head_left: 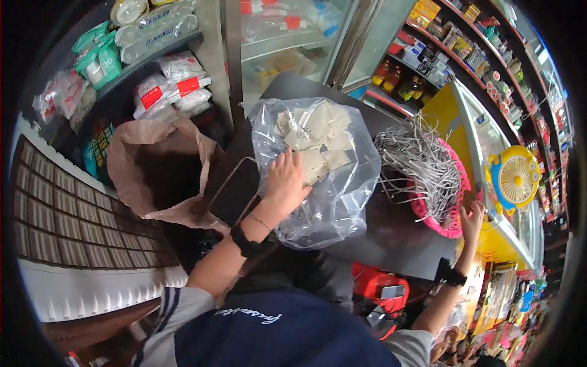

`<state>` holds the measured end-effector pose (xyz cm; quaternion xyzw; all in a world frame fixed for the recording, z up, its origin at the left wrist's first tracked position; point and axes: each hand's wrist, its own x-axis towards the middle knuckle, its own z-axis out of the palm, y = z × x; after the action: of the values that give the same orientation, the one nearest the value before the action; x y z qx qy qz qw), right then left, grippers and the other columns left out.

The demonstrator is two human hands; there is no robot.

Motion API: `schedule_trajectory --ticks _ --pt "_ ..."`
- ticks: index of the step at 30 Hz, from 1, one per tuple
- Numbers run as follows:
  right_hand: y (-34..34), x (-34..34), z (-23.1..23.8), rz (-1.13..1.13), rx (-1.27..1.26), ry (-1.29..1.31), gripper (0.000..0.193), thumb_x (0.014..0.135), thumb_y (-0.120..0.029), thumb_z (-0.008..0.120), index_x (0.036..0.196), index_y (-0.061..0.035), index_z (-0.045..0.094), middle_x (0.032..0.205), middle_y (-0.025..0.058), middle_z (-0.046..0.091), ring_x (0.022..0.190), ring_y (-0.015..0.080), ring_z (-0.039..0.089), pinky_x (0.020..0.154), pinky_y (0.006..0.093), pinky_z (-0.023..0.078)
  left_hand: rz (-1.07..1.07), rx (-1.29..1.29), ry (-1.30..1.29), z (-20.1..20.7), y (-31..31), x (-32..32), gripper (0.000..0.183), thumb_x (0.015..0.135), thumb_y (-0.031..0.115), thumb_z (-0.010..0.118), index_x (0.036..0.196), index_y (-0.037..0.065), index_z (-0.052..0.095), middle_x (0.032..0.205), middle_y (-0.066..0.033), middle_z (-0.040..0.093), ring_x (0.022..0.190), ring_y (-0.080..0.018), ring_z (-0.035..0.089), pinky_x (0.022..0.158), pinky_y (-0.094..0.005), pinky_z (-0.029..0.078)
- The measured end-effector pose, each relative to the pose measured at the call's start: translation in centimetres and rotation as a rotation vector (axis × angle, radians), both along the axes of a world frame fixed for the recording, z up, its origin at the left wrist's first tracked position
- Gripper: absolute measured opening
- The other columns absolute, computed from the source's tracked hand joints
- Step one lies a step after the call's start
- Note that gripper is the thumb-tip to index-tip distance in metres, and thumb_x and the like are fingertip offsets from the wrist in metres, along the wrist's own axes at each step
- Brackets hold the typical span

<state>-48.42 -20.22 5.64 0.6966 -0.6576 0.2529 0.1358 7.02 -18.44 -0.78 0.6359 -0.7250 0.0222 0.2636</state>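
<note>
My left hand [286, 180] reaches into a clear plastic bag [348, 205], its fingers stretched out over a pile of beige card pieces [321, 125]. Some of these pieces have small dark holes. The bag lies open on a dark table [397, 244] in front of me. Over to the right, my right hand [472, 215] is raised beside the rim of a pink basket [454, 229], its fingers closed on a small brown piece [469, 199]. Heaped in the basket are many thin grey-white strands [422, 165], several of them hanging over its edge.
An open brown paper bag [125, 177] stands left of the table. Behind the table is a glass-door fridge [287, 49]. A yellow chest freezer [449, 113] and a yellow fan [516, 174] are at the right. Something red [367, 281] sits below the table's near edge.
</note>
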Motion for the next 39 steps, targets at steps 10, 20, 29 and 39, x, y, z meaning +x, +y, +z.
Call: schedule_trajectory --ticks 10,20,29,39 --pt "8.0 18.2 4.5 0.121 -0.340 -0.496 0.016 0.083 0.002 0.061 0.099 0.0048 0.060 0.111 0.0115 0.057 0.102 0.0224 0.056 0.086 0.0321 0.046 -0.060 0.037 0.275 0.9 0.2 0.8 0.048 0.073 0.015 0.072 0.114 0.003 0.051 0.107 -0.0154 0.061 0.101 -0.0323 0.057 0.090 -0.0397 0.042" --pt "11.3 30.1 4.2 0.437 -0.033 -1.109 0.021 0.076 0.001 0.072 0.095 0.0040 0.062 0.110 0.0124 0.058 0.090 0.0135 0.058 0.078 0.0255 0.047 -0.221 -0.098 0.557 5.2 1.1 0.9 0.056 0.071 0.007 0.074 0.120 0.004 0.047 0.113 -0.0162 0.061 0.101 -0.0347 0.060 0.088 -0.0392 0.048" --pt "10.0 31.3 4.3 0.609 0.245 -1.305 0.010 0.082 -0.002 0.062 0.090 -0.0009 0.056 0.123 0.0139 0.051 0.109 0.0211 0.050 0.097 0.0352 0.036 -0.623 0.214 0.803 10.1 4.3 0.8 0.069 0.070 0.005 0.077 0.129 0.002 0.041 0.131 -0.0097 0.053 0.105 -0.0198 0.062 0.092 -0.0306 0.048" --pt "11.3 32.4 2.7 0.639 0.560 -1.746 0.010 0.084 0.004 0.060 0.093 0.0029 0.057 0.106 0.0094 0.057 0.092 0.0135 0.056 0.078 0.0223 0.044 -0.866 0.490 1.193 9.1 5.7 -2.7 0.071 0.075 0.016 0.075 0.135 0.000 0.039 0.134 -0.0119 0.048 0.117 -0.0185 0.052 0.098 -0.0331 0.042"
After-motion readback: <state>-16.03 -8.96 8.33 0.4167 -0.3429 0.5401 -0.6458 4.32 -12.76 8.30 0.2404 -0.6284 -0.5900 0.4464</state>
